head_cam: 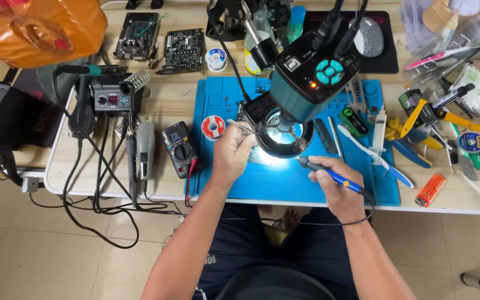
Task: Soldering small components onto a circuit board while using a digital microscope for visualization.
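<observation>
Left hand (232, 155) sat on the blue silicone work mat (218, 100), fingers pinched shut on a thin pair of tweezers (240, 126) whose tips pointed toward the lit spot under the microscope camera (306, 75). Right hand (337, 191) wrapped around the blue soldering iron (329, 175), held like a pen, tip aimed left at the glowing ring light (284, 139). Cable trailed off the back of the iron, over the wrist and past the table edge.

Couldn't really make out the small board (262, 159) under the ring light, mostly washed out by glare, but lying on the mat right between the two hands, nearly under the lens.

Rest of the bench, pretty cluttered:
- solder spool (213, 128) just left of the tweezers, on the mat
- black multimeter (180, 149) hanging half over the mat's left edge, red lead dangling off the front
- soldering station (112, 100) further left, with a coiled iron stand beside it
- two bare circuit boards (183, 50) at the back
- white-and-blue brush (373, 155) and a syringe (380, 130) right of the microscope
- orange lighter (430, 190) near the front right edge
- heap of pliers and cutters (418, 119) on the right, well apart from both hands
</observation>
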